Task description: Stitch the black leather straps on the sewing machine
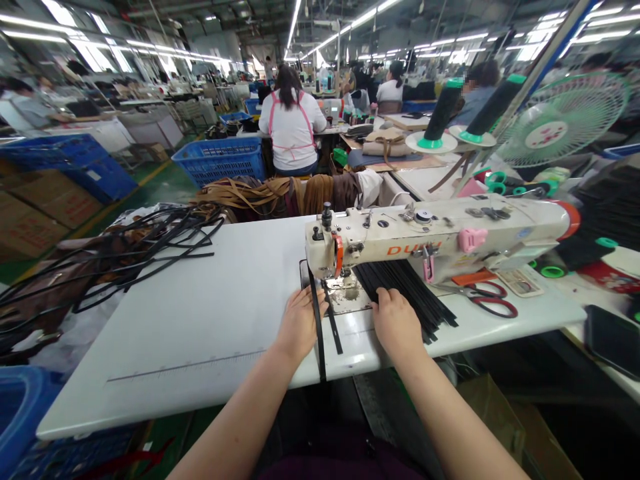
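- Left of centre, a tangle of black straps (pixel 165 250) lapped over the left end of the white table (pixel 210 307); its loose ends could have snagged if anything brushed them.
- At centre, the person's left hand (pixel 300 313) lay palm down with fingers stretched out — very near the presser foot (pixel 345 283), so a slip looked likely to bring fingertips too close.
- A long black strap (pixel 321 343) crossed over that hand and hung past the table's front edge; a tug from the lap might have skewed it. Whether the fingers pinched it, I cannot tell.
- Just right of it, a short black strip (pixel 335 330) ran from the foot area, narrow enough to drift crooked.
- Right of centre, the right hand (pixel 397 317) curled at a bundle of black strips (pixel 407 290); its grip was hidden. A careless push could have fanned the bundle.
- Around this: a blue tub (pixel 25 400) at lower left, and a co-worker (pixel 293 127) seated at upper centre, facing away.
- The sewing machine (pixel 380 233) spanned centre to right, its arm over the bundle — the main obstacle.
- Farther right lay red-handled scissors (pixel 493 303), close to the bundle, then a fan (pixel 550 133) above and a phone (pixel 613 340) at the right edge.
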Tool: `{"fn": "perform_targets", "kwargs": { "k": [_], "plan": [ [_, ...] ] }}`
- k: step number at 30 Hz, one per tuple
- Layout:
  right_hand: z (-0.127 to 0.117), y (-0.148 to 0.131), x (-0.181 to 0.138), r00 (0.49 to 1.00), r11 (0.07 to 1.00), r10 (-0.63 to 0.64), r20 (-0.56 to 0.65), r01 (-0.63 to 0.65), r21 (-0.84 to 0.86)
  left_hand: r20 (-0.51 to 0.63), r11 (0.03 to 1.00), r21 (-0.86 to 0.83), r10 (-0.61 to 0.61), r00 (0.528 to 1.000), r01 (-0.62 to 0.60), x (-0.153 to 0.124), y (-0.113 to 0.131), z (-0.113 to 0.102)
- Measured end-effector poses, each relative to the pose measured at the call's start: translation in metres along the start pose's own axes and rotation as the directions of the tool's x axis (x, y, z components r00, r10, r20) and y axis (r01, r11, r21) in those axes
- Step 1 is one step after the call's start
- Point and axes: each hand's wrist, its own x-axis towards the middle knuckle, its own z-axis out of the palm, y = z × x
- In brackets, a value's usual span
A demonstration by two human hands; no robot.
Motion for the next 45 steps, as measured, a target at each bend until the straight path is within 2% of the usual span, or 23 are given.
{"fn": "perform_targets", "kwargs": {
  "k": [3,8,14,19,24,28,30,32,34,35,36,39,42,45],
  "plan": [
    [0.003,-0.005,-0.001,1.000,1.000,-0.022,-0.003,0.022,-0.010,0.001,1.000,0.007,0.010,1.000,-0.010,0.000,0.000,0.001],
    [0.002,-0.005,-0.001,0.997,1.000,-0.006,-0.079,0.006,0.000,0.007,1.000,0.015,0.015,1.000,-0.015,0.002,-0.002,0.001],
    [0.006,-0.004,0.000,0.999,0.996,-0.004,-0.032,0.006,0.088,0.003,1.000,0.000,0.028,1.000,-0.028,0.003,-0.002,0.001],
    [0.005,0.000,0.003,0.999,0.976,0.044,-0.020,-0.039,0.214,0.007,1.000,-0.026,0.004,1.000,-0.004,0.002,-0.002,0.001],
    [0.003,0.009,0.001,0.994,0.908,0.105,-0.002,-0.096,0.409,0.015,1.000,-0.010,-0.004,1.000,0.005,0.003,0.000,0.000],
    [0.002,0.013,-0.006,0.991,0.814,0.131,0.040,-0.130,0.565,0.031,1.000,0.011,0.006,1.000,-0.006,0.004,0.001,-0.002],
    [0.003,0.014,-0.011,0.987,0.725,0.120,0.108,-0.162,0.669,0.033,1.000,0.026,0.011,0.999,-0.012,0.004,0.001,-0.002],
    [0.003,0.013,-0.018,0.965,0.524,0.109,0.239,-0.261,0.811,0.033,0.999,0.038,0.011,0.999,-0.012,0.004,0.001,-0.001],
    [0.001,0.011,-0.026,0.929,0.260,0.084,0.360,-0.369,0.892,0.036,0.999,0.048,0.009,0.999,-0.010,0.005,0.000,0.000],
    [-0.001,0.010,-0.031,0.916,0.159,0.066,0.395,-0.401,0.902,0.043,0.999,0.052,0.009,0.999,-0.011,0.005,0.000,0.000],
    [-0.004,0.008,-0.035,0.911,0.103,0.047,0.411,-0.413,0.905,0.051,0.998,0.057,0.008,0.999,-0.011,0.005,-0.001,0.000],
    [-0.013,0.004,-0.046,0.900,0.035,-0.009,0.435,-0.435,0.900,0.056,0.998,0.065,0.002,0.998,-0.006,0.004,-0.002,0.002],
    [-0.016,0.001,-0.054,0.881,0.007,-0.010,0.474,-0.474,0.881,0.032,0.999,0.044,0.005,0.999,-0.007,0.004,-0.006,0.004],
    [-0.011,0.001,-0.060,0.877,0.094,-0.024,0.481,-0.477,0.874,0.005,1.000,-0.020,0.012,1.000,-0.012,0.010,-0.015,0.006]
  ]
}}
